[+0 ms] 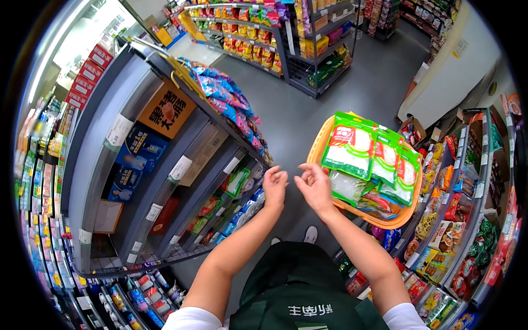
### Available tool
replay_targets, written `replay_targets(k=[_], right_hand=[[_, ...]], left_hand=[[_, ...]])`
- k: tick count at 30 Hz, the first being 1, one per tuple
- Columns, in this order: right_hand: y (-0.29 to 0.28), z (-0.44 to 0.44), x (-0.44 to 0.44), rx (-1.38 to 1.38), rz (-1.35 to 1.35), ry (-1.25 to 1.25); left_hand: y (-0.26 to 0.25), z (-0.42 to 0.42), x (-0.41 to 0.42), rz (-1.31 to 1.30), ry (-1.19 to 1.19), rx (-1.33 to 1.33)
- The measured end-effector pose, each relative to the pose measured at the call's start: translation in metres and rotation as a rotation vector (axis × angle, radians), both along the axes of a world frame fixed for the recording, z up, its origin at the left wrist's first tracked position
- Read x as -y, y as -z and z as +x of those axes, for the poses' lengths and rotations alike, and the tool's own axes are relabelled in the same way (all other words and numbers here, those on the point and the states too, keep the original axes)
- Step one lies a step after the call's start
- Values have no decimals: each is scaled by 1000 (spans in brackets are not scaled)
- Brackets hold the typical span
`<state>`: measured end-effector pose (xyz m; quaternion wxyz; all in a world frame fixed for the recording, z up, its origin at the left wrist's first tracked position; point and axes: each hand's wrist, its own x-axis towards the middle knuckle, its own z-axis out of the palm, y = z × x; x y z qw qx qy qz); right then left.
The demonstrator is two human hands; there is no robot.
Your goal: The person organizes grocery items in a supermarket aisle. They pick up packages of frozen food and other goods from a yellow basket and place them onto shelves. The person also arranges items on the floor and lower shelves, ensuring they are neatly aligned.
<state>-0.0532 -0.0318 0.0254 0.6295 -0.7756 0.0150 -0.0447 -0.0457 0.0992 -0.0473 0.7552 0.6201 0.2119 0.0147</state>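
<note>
My left hand (275, 185) is raised over the aisle with its fingers curled, and nothing shows in it. Facing it, my right hand (314, 185) has thumb and fingers apart and holds nothing visible. An orange plastic basket (317, 142) lies just beyond my right hand, at its left edge. On top of its contents are several green-and-white plastic food packets (354, 144); a clear packet with pale contents (345, 187) and a colourful packet (377, 204) lie below them. What supports the basket is mostly hidden.
A grey shelf unit (142, 97) with partly bare tiers curves along the left. Blue-and-pink snack bags (231, 97) hang on its end. Stocked snack shelves (437, 206) line the right. Grey floor (284, 103) runs between them towards another snack rack (251, 39).
</note>
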Motion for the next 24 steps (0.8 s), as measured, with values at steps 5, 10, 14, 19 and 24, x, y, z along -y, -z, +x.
replay_targets(k=[5,10,14,19,24], right_hand=[[61,-8,-58,-174,140,-166],[161,-6,-119,-250,142,-265],[233,18,-175,-371,355,-311],[311,60,-224,-327,305,-366],[321,89,-253,-140,-149,-375]], left_hand=[[57,-34,-74,-324,-207,-329],[136,-57,-153,-290,-347,-476],[186,-53,-211,-265,-454,-374],[219,-31,-246,-269,-506,-289],[226,-16,-255,-110,-643,-382]])
